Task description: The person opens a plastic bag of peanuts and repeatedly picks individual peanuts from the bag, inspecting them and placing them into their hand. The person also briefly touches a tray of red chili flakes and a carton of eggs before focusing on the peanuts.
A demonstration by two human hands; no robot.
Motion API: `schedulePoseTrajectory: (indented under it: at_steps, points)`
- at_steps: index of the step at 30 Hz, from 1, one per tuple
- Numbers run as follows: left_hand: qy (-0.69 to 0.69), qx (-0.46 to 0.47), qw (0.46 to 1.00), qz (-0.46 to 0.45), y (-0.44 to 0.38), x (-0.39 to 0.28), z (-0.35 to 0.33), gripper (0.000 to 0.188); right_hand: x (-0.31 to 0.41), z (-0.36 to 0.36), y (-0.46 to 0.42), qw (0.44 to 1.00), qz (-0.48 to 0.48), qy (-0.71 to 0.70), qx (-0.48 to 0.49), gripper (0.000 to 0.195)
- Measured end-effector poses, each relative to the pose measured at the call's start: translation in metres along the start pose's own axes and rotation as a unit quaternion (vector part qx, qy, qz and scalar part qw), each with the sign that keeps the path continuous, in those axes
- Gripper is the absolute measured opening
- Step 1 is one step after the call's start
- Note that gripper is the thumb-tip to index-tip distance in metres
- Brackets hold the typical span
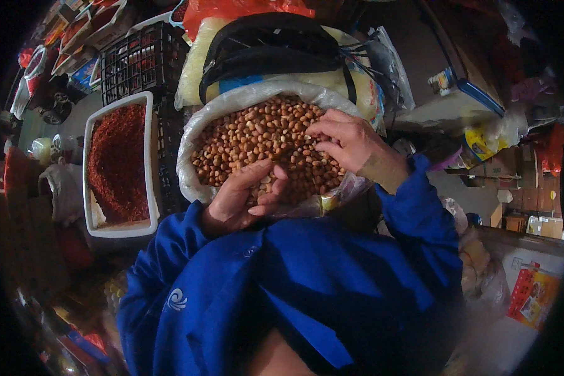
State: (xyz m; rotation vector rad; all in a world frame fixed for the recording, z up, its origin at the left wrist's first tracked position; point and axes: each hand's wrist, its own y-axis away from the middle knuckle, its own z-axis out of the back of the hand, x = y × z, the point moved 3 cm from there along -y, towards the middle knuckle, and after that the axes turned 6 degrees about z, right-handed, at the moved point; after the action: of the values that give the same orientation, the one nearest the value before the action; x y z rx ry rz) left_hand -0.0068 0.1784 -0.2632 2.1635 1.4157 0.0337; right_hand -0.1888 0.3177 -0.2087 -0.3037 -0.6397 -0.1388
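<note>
In front of me stands a sack with a rolled-down white plastic rim [186, 155], filled with shelled, reddish-brown nuts [258, 131] that look like peanuts or hazelnuts. My left hand [244, 192] is over the near left part of the sack, palm turned up and fingers curled around several paler nuts [265, 186]. At the right side of the sack, my right hand [345, 138] has its fingers bent down at the surface of the nuts. Whether a nut lies between those fingertips is unclear. A small piece of yellow wrapping [328, 202] shows at the near rim.
Left of the sack, a white plastic tub [88, 174] holds crushed red chili or a similar spice, beside a black plastic crate [131, 61]. Beyond the sack, a black bag [272, 47] lies on pale yellow sacks [190, 61]. Cardboard boxes [500, 164] stand at the right.
</note>
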Motion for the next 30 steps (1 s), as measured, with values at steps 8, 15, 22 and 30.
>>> schedulePoseTrajectory:
  at_steps: [8,15,22,30]
  points:
    - [-0.015,0.033,0.999,-0.01,0.001,-0.001,0.005,0.029,-0.011,-0.009,-0.005,0.997,0.038,0.062,0.007,0.015]
    - [-0.038,0.021,0.999,-0.008,0.002,-0.002,-0.002,0.031,0.007,0.0,-0.009,0.998,0.039,0.017,-0.053,0.017]
    - [0.007,0.032,0.999,0.004,0.001,-0.002,-0.003,0.032,0.033,0.005,-0.009,0.994,0.104,-0.004,-0.043,0.022]
    - [-0.042,0.025,0.999,-0.013,0.003,-0.002,-0.003,0.028,-0.018,-0.026,0.016,0.928,0.164,0.325,0.079,0.042]
